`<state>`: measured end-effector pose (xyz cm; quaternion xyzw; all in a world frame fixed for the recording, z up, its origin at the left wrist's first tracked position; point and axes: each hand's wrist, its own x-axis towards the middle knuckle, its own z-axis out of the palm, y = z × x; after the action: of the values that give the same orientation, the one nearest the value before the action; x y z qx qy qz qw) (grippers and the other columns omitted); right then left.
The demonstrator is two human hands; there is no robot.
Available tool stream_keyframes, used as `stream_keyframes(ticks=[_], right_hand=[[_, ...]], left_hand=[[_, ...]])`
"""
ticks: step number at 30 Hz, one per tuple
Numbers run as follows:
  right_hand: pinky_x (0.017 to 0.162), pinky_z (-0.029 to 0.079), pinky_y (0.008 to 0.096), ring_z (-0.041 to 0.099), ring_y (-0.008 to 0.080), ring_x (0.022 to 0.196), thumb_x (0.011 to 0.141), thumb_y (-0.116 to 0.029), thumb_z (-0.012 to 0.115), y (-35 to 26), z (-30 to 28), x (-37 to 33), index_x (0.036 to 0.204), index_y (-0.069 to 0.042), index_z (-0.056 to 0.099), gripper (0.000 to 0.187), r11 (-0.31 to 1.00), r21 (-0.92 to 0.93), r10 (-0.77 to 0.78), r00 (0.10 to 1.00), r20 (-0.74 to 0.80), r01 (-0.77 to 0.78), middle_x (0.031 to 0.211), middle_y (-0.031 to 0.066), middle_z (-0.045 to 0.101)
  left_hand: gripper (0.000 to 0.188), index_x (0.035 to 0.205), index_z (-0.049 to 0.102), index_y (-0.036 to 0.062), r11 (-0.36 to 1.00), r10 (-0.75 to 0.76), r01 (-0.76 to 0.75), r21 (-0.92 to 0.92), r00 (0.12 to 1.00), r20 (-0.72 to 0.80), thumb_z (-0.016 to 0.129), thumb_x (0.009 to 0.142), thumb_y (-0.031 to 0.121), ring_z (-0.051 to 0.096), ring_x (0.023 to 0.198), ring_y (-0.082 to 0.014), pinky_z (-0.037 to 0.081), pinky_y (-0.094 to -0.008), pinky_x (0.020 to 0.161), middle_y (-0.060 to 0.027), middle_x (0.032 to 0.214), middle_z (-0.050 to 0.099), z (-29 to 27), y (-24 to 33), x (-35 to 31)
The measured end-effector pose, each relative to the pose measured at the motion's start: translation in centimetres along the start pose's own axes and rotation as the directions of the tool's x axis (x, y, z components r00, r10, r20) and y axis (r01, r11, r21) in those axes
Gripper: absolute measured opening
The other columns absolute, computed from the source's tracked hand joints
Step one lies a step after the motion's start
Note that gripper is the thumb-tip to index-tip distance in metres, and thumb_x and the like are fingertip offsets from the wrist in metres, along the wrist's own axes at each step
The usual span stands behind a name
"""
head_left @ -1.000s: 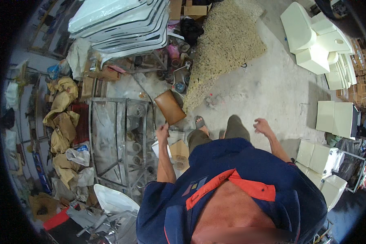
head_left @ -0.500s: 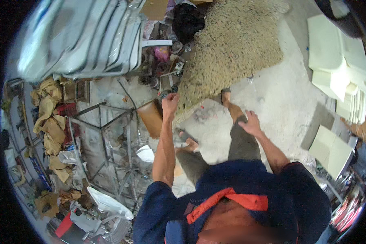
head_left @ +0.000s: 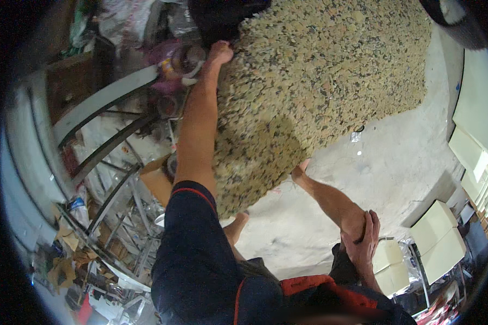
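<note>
A large speckled yellow-beige sheet [head_left: 331, 65], looking like bonded foam, lies over the floor ahead of my feet. My left hand [head_left: 221, 52] reaches far forward, closed, where the sheet's left edge meets a black bundle [head_left: 219, 21]. Whatever is inside those fingers is hidden. My right hand [head_left: 363, 241] lies with fingers stretched over my bent right knee, holding nothing. The near edge of the sheet comes up to my feet.
Metal frames [head_left: 111, 157] and clutter crowd my left, with a brown board [head_left: 156, 181] among them. Pinkish plastic [head_left: 165, 65] lies beside my left forearm. Pale cream panels [head_left: 436, 233] stand at the right. A small clear packet [head_left: 355, 136] lies on the grey floor.
I have bent forward and down, so the sheet looks bigger and closer. My left arm has stretched forward to the black bundle; my right hand has stayed at my knee.
</note>
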<state>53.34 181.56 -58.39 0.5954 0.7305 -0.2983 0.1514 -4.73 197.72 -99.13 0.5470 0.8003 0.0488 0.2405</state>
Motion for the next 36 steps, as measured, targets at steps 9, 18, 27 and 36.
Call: stream_keyframes(ticks=[9, 18, 27, 36], right_hand=[[0.103, 0.04, 0.0577, 0.045, 0.0526, 0.125, 0.068, -0.032, 0.081, 0.1, -0.3, 3.8, 0.143, 0.002, 0.036, 0.094, 0.997, -0.005, 0.074, 0.997, 0.016, -0.074, 0.142, 0.0321, 0.039], [0.102, 0.04, 0.0586, 0.045, 0.0528, 0.124, 0.065, -0.027, 0.081, -0.1, -0.4, 3.8, 0.141, 0.002, 0.038, 0.093, 0.995, 0.016, 0.096, 0.995, -0.003, -0.096, 0.141, 0.0316, 0.04], [0.097, 0.044, 0.0536, 0.049, 0.0448, 0.118, 0.074, -0.024, 0.077, 0.0, -0.3, 1.7, 0.136, 0.0, 0.044, 0.074, 0.999, 0.02, -0.029, 0.999, -0.032, 0.029, 0.132, 0.0261, 0.047], [0.099, 0.041, 0.0557, 0.046, 0.0432, 0.12, 0.075, -0.032, 0.075, -1.7, -1.6, -0.6, 0.132, 0.0, 0.046, 0.072, 0.962, -0.269, -0.01, 0.988, 0.156, 0.052, 0.134, 0.0253, 0.045]], left_hand=[[0.023, 0.11, 0.067, 0.0012, 0.924, 0.237, -0.191, 0.331, 0.966, -0.104, 0.058, 0.088, 0.005, 0.068, 0.092, -0.0371, 0.056, -0.0465, 0.077, -0.0223, 0.098, 0.067, 8.3, -6.2, 5.8], [0.028, 0.114, 0.065, 0.0015, 0.912, -0.008, -0.075, 0.404, 0.98, 0.199, 0.061, 0.087, 0.008, 0.066, 0.104, -0.0362, 0.055, -0.0472, 0.084, -0.0188, 0.111, 0.066, 6.3, -4.3, 5.1], [0.026, 0.077, 0.066, -0.0002, 0.927, -0.373, 0.344, 0.152, 0.895, 0.244, 0.059, 0.089, 0.021, 0.06, 0.067, -0.0249, 0.051, -0.0406, 0.064, -0.0127, 0.071, 0.061, -4.9, 2.9, -0.3], [0.036, 0.062, 0.054, 0.0077, 0.933, -0.317, 0.349, -0.091, 0.913, 0.255, 0.06, 0.089, 0.031, 0.041, 0.052, -0.0193, 0.037, -0.0431, 0.052, -0.005, 0.056, 0.04, -13.3, 10.2, -27.5]])
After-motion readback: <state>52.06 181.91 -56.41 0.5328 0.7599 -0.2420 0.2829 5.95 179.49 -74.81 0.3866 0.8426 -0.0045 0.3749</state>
